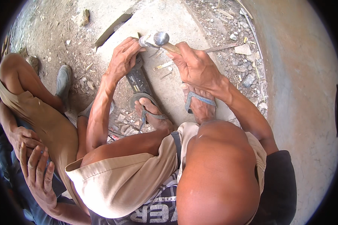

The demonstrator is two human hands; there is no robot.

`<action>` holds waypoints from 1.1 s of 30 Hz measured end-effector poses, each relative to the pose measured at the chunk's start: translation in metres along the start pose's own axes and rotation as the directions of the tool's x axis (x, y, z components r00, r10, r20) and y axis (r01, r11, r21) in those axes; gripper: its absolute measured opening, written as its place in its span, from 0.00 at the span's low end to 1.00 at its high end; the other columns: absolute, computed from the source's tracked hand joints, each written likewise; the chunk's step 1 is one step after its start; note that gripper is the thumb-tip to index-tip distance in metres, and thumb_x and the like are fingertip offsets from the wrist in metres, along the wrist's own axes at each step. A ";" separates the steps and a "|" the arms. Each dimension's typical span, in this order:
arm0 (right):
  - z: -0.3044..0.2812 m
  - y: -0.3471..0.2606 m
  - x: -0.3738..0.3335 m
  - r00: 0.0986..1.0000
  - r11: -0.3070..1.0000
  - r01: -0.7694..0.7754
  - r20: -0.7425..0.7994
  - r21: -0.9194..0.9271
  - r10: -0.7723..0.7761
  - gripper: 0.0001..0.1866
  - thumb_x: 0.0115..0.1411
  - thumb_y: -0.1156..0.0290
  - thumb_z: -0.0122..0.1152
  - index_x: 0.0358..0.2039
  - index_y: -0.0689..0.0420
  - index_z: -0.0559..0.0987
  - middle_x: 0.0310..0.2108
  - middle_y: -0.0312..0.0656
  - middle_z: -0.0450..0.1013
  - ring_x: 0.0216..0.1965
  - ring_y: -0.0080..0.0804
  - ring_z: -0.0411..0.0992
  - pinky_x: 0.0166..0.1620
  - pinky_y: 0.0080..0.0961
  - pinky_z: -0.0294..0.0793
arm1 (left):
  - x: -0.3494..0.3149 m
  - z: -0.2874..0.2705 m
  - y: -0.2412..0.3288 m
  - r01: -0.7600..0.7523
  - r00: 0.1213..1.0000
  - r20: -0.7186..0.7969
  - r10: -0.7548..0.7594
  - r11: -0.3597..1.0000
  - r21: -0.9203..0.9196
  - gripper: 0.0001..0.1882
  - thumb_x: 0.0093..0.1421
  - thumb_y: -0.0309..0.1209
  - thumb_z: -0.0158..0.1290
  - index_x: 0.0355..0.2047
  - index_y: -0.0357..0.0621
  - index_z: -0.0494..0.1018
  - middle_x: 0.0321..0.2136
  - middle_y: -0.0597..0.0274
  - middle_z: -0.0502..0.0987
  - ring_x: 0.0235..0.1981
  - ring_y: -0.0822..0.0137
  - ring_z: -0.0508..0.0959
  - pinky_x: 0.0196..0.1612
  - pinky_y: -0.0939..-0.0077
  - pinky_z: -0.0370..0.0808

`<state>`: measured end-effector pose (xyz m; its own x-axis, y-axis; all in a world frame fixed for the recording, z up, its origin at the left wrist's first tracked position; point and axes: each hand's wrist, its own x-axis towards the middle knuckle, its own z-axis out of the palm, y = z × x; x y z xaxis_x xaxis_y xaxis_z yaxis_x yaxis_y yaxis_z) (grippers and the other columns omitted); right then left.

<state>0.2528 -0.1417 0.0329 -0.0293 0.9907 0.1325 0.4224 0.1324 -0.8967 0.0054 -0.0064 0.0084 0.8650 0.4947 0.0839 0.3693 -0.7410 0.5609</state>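
Observation:
My right hand (197, 67) is closed around the wooden handle of a hammer (161, 38). The metal hammer head hangs just beside the fingertips of my left hand (124, 58). Those left fingers are bent and pinched together; whatever they hold is mostly hidden, though a thin dark tip pokes up beyond them. Below that hand lies a dark power tool, like an angle grinder (138, 80), along the edge of the concrete slab (165, 90). My left sandalled foot (152, 108) rests against its near end. A long narrow strip (223, 47) passes beneath my right hand.
Another person sits close on my left, with hands (37, 168) together and a grey shoe (64, 84) on the dirt. A smooth wall (296, 93) runs along the right. Rubble (249, 71) lies between slab and wall. A raised slab edge (114, 28) is at the far left.

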 end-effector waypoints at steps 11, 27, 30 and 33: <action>-0.003 -0.008 0.004 0.950 0.982 0.190 -0.254 0.014 -0.180 0.13 0.70 0.68 0.63 0.35 0.63 0.71 0.12 0.47 0.68 0.13 0.42 0.75 0.15 0.34 0.70 | -0.006 0.001 -0.002 -0.011 0.999 -0.039 0.012 1.000 0.017 0.14 0.55 0.14 0.55 0.42 0.37 0.77 0.33 0.51 0.78 0.37 0.50 0.79 0.43 0.57 0.78; -0.006 0.007 0.004 1.000 0.998 -0.001 0.012 -0.067 0.002 0.11 0.67 0.73 0.64 0.34 0.63 0.70 0.14 0.50 0.71 0.14 0.45 0.75 0.16 0.37 0.69 | -0.006 -0.002 0.000 0.064 0.998 -0.004 -0.064 0.998 0.001 0.11 0.56 0.13 0.55 0.40 0.35 0.77 0.37 0.48 0.81 0.40 0.49 0.82 0.46 0.61 0.80; -0.009 0.002 0.000 0.998 0.999 -0.034 -0.060 0.010 0.035 0.11 0.71 0.70 0.61 0.35 0.63 0.71 0.13 0.48 0.68 0.13 0.38 0.74 0.16 0.35 0.65 | -0.008 0.000 0.000 0.173 0.976 -0.112 -0.188 0.976 -0.136 0.04 0.63 0.16 0.55 0.37 0.34 0.77 0.34 0.52 0.81 0.38 0.57 0.82 0.44 0.65 0.79; -0.013 0.000 -0.005 0.995 0.995 -0.089 -0.049 0.047 0.092 0.12 0.74 0.69 0.59 0.34 0.63 0.72 0.13 0.45 0.66 0.12 0.33 0.69 0.16 0.34 0.62 | -0.012 0.001 -0.006 0.256 0.919 -0.185 -0.348 0.884 -0.390 0.05 0.71 0.21 0.52 0.37 0.34 0.76 0.34 0.56 0.82 0.40 0.65 0.82 0.47 0.66 0.79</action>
<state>0.2646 -0.1468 0.0378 0.0542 0.9960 0.0705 0.3804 0.0447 -0.9237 -0.0065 -0.0079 0.0032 0.6042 0.7961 0.0342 0.4156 -0.3514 0.8390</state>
